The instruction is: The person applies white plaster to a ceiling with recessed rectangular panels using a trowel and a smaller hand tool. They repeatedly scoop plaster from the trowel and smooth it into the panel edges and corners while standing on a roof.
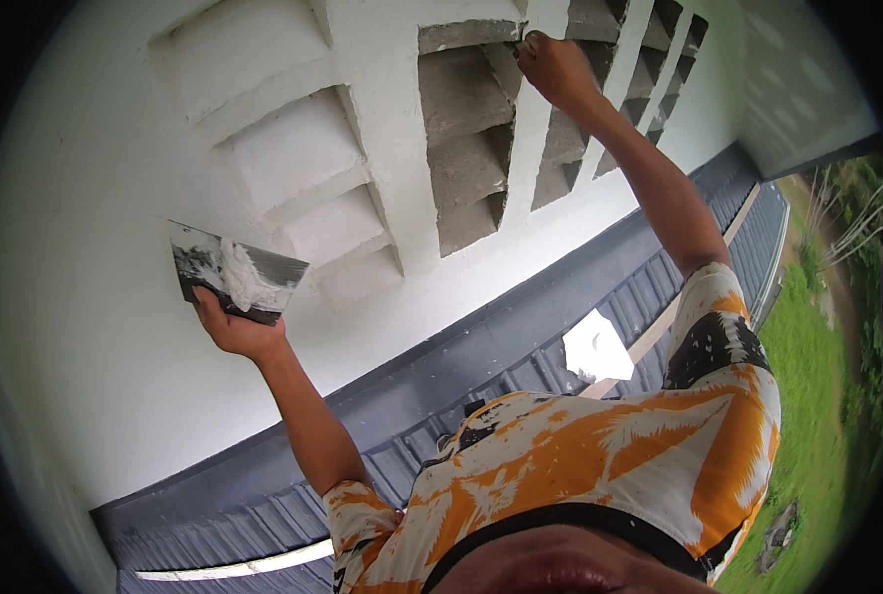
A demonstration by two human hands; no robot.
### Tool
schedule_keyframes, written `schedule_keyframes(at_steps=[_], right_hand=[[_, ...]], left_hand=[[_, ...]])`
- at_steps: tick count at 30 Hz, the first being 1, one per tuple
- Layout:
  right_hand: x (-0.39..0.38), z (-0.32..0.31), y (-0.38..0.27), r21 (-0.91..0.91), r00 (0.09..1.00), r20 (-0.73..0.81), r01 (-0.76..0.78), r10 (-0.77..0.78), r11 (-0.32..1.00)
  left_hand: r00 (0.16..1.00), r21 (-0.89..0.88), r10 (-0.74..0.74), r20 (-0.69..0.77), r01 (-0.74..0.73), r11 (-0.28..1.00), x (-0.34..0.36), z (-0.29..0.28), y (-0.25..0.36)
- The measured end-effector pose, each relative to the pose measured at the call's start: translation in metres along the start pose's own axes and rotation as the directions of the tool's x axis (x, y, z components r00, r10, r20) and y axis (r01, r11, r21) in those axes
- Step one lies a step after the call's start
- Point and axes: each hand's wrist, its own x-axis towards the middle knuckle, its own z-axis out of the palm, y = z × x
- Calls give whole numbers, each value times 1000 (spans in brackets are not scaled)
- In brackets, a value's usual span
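Note:
My left hand [235, 329] grips a wide putty knife [285, 269] by its dark handle, away from the recesses at the left. A thick heap of white putty [241, 277] lies on its blade. Up at the right, my right hand [558, 73] is closed at the top corner of a bare grey recess [461, 94]. A small dark end of something shows at its fingertips, too little to name. The white upright strip [530, 139] between recesses runs just below that hand. Further left, other recesses [293, 139] are coated white inside.
Dark corrugated roofing [402, 470] runs along the foot of the white wall [114, 327], behind a dark flashing [362, 411]. A white angular piece [598, 346] lies on the roofing beside a pale wooden batten [659, 332]. Grass [808, 396] lies beyond the roof's edge, lower down.

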Motion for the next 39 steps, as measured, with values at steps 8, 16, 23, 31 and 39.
schedule_keyframes(at_steps=[8, 16, 23, 31, 39], right_hand=[[-65, -104, -31, 702, 914, 405, -311, 0, 641], [-182, -54, -57, 523, 530, 725, -839, -440, -150], [-176, -57, 5, 767, 844, 532, -442, -75, 466], [-67, -17, 55, 153, 979, -9, 204, -205, 967], [34, -68, 57, 204, 915, -291, 343, -278, 917]], left_hand=[[774, -316, -632, -47, 588, 744, -169, -26, -68], [437, -252, -833, 341, 896, 367, -174, 31, -79], [517, -276, -832, 201, 845, 459, -144, 55, -43], [594, -99, -791, 142, 804, 586, -170, 55, -51], [600, -97, -800, -15, 796, 598, -204, 59, -65]])
